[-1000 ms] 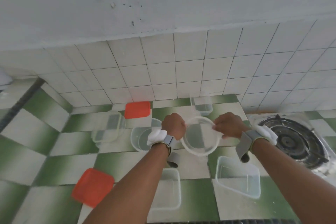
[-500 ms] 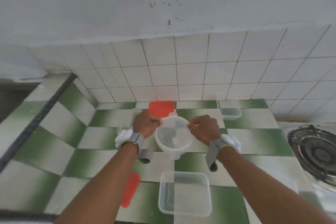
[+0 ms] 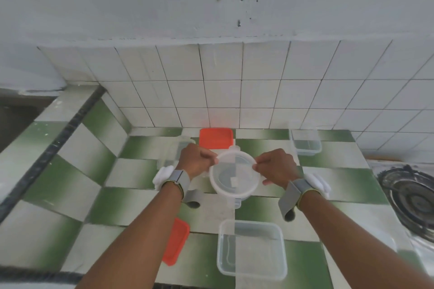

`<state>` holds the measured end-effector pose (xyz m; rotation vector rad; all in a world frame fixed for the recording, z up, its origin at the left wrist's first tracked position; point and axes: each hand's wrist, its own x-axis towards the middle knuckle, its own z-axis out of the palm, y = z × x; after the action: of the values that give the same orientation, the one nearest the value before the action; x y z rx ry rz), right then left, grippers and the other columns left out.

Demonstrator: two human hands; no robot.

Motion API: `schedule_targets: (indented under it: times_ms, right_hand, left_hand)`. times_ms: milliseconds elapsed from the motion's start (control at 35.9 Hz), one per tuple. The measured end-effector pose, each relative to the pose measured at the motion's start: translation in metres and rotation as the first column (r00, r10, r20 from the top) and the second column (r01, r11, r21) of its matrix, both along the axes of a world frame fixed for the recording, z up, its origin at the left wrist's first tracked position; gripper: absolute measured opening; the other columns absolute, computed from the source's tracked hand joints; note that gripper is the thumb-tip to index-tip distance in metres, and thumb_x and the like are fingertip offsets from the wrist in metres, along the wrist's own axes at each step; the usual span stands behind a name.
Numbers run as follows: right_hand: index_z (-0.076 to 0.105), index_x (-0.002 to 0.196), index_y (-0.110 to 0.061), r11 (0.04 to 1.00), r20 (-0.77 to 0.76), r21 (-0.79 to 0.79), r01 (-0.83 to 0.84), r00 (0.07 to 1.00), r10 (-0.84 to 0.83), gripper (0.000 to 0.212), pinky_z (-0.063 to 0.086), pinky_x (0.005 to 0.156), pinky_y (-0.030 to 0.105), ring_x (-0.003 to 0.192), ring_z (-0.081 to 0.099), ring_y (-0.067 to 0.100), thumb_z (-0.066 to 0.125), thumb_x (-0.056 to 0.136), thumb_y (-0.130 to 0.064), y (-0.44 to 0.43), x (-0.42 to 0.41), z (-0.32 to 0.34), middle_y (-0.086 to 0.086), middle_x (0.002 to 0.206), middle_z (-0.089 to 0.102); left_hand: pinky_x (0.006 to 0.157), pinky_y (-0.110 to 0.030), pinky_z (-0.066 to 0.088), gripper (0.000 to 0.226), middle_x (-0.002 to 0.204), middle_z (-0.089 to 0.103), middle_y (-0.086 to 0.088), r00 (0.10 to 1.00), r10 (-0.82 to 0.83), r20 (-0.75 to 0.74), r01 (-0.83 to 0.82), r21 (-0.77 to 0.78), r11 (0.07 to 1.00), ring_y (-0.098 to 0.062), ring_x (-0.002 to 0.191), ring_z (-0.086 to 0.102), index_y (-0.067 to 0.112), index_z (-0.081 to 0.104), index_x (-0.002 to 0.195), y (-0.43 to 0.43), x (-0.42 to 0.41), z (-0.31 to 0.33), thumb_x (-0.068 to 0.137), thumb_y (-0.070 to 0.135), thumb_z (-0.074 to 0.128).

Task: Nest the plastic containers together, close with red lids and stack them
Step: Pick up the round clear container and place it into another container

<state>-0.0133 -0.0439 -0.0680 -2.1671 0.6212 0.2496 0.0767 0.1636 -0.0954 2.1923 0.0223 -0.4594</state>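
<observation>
1. Since half a second ago the round container (image 3: 234,177) sits slightly lower between the hands, and the view has tipped down a little; the grip itself looks unchanged.
2. Left hand (image 3: 196,159) pinches the rim on its own side with fingers curled, and right hand (image 3: 278,166) pinches the opposite rim; both are closed on the container, which hangs just above the tabletop (image 3: 131,202).
3. Whether it already rests inside a second round tub below is hard to tell: a clip tab shows under it, towards the wrists, and another beyond it.
4. Beyond the hands, touching the wall tiles, lies a red lid (image 3: 216,137); a second red lid (image 3: 176,244) lies under the left forearm.
5. A square container (image 3: 251,251) stands nearer the body than the right hand, a small container (image 3: 305,143) beyond and right of that hand, and another clear tub (image 3: 171,152) is partly hidden behind the left hand.
6. My judgement: the nesting step is in hand, with no lid fitted yet.
7. Next move calls for lowering the round piece level so the rims seat, then freeing one hand for a red lid.
</observation>
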Motion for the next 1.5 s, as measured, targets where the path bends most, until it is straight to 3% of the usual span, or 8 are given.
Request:
schedule_targets:
  times_ms: [167, 278, 417, 529, 612, 1002, 1169, 1503]
  right_hand:
    - [0.078, 0.097, -0.019, 0.981, -0.03, 0.121, 0.154, 0.988, -0.151, 0.02, 0.065, 0.063, 0.041, 0.075, 0.073, 0.025, 0.071, 0.079, -0.012, 0.004, 0.005, -0.006, 0.006, 0.097, 0.076]
    - [0.063, 0.128, -0.024, 0.989, -0.021, -0.123, -0.079, 0.997, 0.077, 0.049, 0.055, 0.095, 0.041, 0.11, 0.064, 0.027, 0.058, 0.081, -0.009, 0.013, 0.009, -0.006, 0.003, 0.125, 0.066]
    - [0.02, 0.155, -0.023, 0.875, 0.11, -0.224, -0.429, 0.881, 0.46, 0.098, 0.03, 0.114, 0.045, 0.143, 0.024, 0.027, 0.076, 0.075, -0.027, 0.01, 0.008, -0.007, -0.001, 0.158, 0.026]
    - [-0.012, 0.155, -0.026, 0.681, -0.107, -0.266, -0.683, 0.723, 0.683, 0.151, 0.018, 0.121, 0.053, 0.151, -0.001, 0.025, 0.086, 0.046, -0.062, 0.007, 0.016, -0.014, -0.009, 0.165, -0.007]
    - [-0.025, 0.15, -0.034, 0.629, -0.185, -0.279, -0.726, 0.683, 0.706, 0.168, 0.022, 0.119, 0.059, 0.152, -0.003, 0.029, 0.085, 0.029, -0.069, 0.012, 0.021, -0.023, -0.012, 0.163, -0.015]
    - [-0.031, 0.149, -0.021, 0.666, -0.207, -0.263, -0.698, 0.715, 0.667, 0.167, 0.035, 0.114, 0.056, 0.147, 0.009, 0.032, 0.093, 0.042, -0.053, 0.019, 0.02, -0.022, -0.002, 0.158, -0.007]
    - [-0.028, 0.15, -0.019, 0.637, -0.227, -0.306, -0.708, 0.704, 0.673, 0.165, 0.035, 0.114, 0.051, 0.147, 0.012, 0.031, 0.093, 0.043, -0.054, 0.019, 0.022, -0.02, 0.0, 0.157, -0.003]
    - [-0.017, 0.152, -0.016, 0.628, -0.192, -0.38, -0.679, 0.722, 0.665, 0.159, 0.04, 0.111, 0.049, 0.14, 0.023, 0.031, 0.087, 0.041, -0.062, 0.019, 0.019, -0.028, 0.002, 0.154, 0.006]
  left_hand:
    - [0.099, -0.043, 0.059, 0.005, 0.098, 0.082, -0.005, 0.996, 0.088, -0.031, -0.088, 0.007, 0.996, -0.026, 0.102, 0.074, 0.019, 0.084, 0.083, -0.006, -0.005, 0.0, 0.079, 0.016, 0.086]
    - [0.102, -0.041, 0.056, 0.019, 0.112, 0.079, -0.008, 0.999, -0.038, 0.007, 0.037, 0.126, 0.991, -0.026, 0.106, 0.073, 0.011, 0.082, 0.101, -0.009, -0.001, 0.007, 0.083, 0.017, 0.083]
    - [0.122, -0.041, 0.031, 0.096, 0.162, 0.039, -0.003, 0.872, -0.478, 0.108, 0.44, 0.254, 0.861, -0.024, 0.148, 0.037, 0.021, 0.035, 0.157, -0.003, -0.009, 0.025, 0.078, 0.036, 0.088]
    - [0.127, -0.045, 0.024, 0.144, 0.17, 0.019, 0.0, 0.7, -0.714, -0.009, 0.683, 0.297, 0.667, -0.02, 0.155, 0.022, 0.025, 0.008, 0.163, -0.002, -0.009, 0.022, 0.054, 0.044, 0.1]
    - [0.128, -0.046, 0.024, 0.157, 0.172, 0.012, 0.002, 0.655, -0.755, -0.045, 0.726, 0.316, 0.611, -0.018, 0.157, 0.018, 0.031, -0.005, 0.162, -0.005, -0.007, 0.012, 0.047, 0.046, 0.101]
    - [0.123, -0.035, 0.029, 0.158, 0.166, 0.009, 0.006, 0.668, -0.744, -0.006, 0.719, 0.262, 0.644, -0.018, 0.155, 0.016, 0.035, -0.009, 0.16, -0.018, -0.009, 0.0, 0.049, 0.041, 0.103]
    - [0.122, -0.048, 0.036, 0.164, 0.165, 0.007, 0.003, 0.659, -0.751, -0.038, 0.718, 0.329, 0.613, -0.025, 0.155, 0.021, 0.046, -0.015, 0.155, -0.023, -0.005, -0.002, 0.04, 0.053, 0.101]
    - [0.119, -0.05, 0.039, 0.161, 0.165, 0.009, -0.001, 0.634, -0.773, -0.016, 0.723, 0.366, 0.586, -0.028, 0.154, 0.024, 0.047, -0.018, 0.154, -0.023, -0.007, -0.004, 0.043, 0.055, 0.099]
